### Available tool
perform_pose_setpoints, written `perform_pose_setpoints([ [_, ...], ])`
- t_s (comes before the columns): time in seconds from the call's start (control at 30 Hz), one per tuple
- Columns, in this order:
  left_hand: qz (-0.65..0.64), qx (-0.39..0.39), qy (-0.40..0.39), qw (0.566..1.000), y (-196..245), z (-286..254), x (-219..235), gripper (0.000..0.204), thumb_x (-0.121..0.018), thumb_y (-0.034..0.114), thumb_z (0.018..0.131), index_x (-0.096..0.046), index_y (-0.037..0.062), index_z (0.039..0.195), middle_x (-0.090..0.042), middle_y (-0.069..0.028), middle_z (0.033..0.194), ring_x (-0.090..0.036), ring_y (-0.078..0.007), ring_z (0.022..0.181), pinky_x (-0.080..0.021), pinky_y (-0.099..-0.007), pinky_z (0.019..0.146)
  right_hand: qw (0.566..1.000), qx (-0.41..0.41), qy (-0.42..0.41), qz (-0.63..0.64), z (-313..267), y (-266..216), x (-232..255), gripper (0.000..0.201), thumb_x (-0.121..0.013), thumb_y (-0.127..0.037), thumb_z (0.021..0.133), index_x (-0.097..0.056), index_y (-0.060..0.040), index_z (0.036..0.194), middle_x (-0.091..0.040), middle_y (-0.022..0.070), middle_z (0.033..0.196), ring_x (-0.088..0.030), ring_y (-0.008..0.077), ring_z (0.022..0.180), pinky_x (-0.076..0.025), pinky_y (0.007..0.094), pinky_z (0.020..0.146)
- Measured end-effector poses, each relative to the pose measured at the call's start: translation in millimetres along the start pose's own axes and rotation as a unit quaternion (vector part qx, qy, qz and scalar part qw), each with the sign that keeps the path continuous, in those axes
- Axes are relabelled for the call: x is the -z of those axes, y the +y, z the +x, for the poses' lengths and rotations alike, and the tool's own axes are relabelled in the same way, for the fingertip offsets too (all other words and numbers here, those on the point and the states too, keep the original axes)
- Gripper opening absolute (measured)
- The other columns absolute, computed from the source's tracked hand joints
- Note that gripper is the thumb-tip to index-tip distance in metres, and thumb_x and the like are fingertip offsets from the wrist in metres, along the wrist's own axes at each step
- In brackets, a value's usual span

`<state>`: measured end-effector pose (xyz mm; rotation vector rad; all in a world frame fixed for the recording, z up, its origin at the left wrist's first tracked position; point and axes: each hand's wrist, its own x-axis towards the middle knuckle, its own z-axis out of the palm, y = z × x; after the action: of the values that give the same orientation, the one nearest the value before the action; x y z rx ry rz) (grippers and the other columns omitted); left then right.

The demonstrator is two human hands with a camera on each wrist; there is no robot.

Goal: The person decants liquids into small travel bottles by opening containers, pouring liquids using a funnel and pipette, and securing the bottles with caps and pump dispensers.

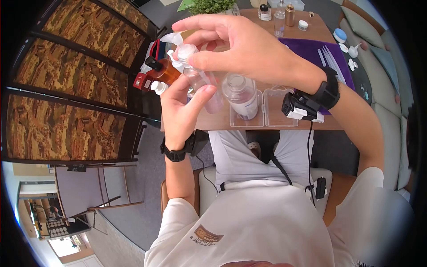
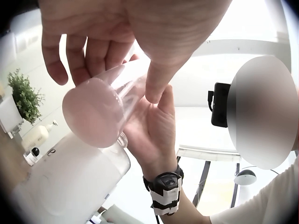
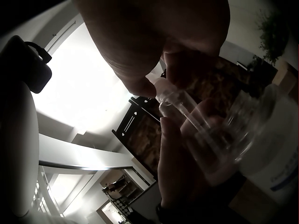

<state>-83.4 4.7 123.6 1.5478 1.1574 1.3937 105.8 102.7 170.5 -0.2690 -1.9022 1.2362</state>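
In the head view, my left hand [image 1: 180, 111] grips the body of a clear bottle [image 1: 211, 95] with pink liquid in its base. My right hand [image 1: 249, 49] pinches the collar of a white pump top [image 1: 186, 50] at the bottle's mouth. The pump's dip tube [image 3: 194, 114] runs down inside the bottle in the right wrist view. The bottle is tilted and held above the table, its pink base [image 2: 91, 114] facing the left wrist camera. Just right of it stands a larger clear bottle [image 1: 244, 104] with a white label and no cap on its neck.
An open clear plastic case [image 1: 282, 121] lies under and beside the larger bottle. To the left stand an amber bottle [image 1: 168, 73] and a red box [image 1: 142, 82]. A purple mat [image 1: 298, 43] holds plastic utensils [image 1: 331, 62]. Several small bottles and a plant [image 1: 211, 6] are at the back.
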Motion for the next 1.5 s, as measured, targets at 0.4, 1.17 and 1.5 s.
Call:
perform_pose_setpoints([
  [0.4,0.017,0.01,-0.006,1.0,-1,1,-2,0.04,-0.081,0.012,0.092,-0.072,-0.0036,0.128,-0.076,-0.0077,0.115,-0.066,-0.0135,0.109,-0.052,-0.0313,0.098,0.999,-0.015,-0.005,0.052,1,-25,8,0.056,-0.069,-0.019,0.102,-0.051,0.003,0.15,-0.073,0.0126,0.125,-0.067,0.0171,0.112,-0.054,0.0329,0.1],
  [1.17,0.237,-0.058,0.008,0.97,-9,1,1,0.048,-0.093,0.02,0.078,-0.077,0.0015,0.119,-0.076,-0.0095,0.104,-0.066,-0.0193,0.099,-0.051,-0.0332,0.088,0.991,0.029,0.104,0.074,-4,-43,43,0.063,-0.071,-0.018,0.103,-0.044,0.012,0.152,-0.073,0.011,0.123,-0.069,0.0141,0.111,-0.055,0.0261,0.097],
  [1.5,0.353,-0.134,-0.028,0.926,0,5,4,0.049,-0.093,0.019,0.077,-0.074,-0.0001,0.119,-0.074,-0.0106,0.105,-0.064,-0.0251,0.098,-0.051,-0.0368,0.089,0.966,0.007,0.218,0.142,-22,-23,71,0.041,-0.064,-0.019,0.107,-0.059,0.0045,0.14,-0.068,0.0017,0.121,-0.059,0.0058,0.108,-0.047,0.0225,0.096],
])
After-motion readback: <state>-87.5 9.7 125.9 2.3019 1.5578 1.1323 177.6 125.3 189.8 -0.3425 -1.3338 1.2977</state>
